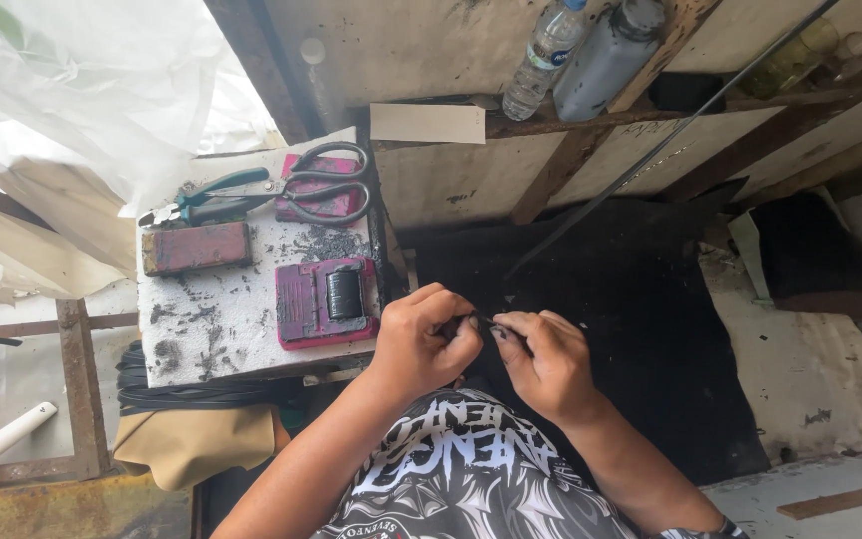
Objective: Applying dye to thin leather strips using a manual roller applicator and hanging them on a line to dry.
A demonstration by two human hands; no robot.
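**Both hands pinch a small dark piece**

A small dark piece [484, 321] sits between the hands, above the lap. The left hand [429, 337] and right hand [543, 357] meet, fingers clamped on it. Just left, a white desk [221, 329] carries a pink block [323, 301], scissors [323, 183] and pliers [210, 195].

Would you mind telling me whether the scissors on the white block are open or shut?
Shut. The scissors lie flat on the white block with their blades together, pointing left toward the green-handled pliers, and the two handle loops sit close side by side.
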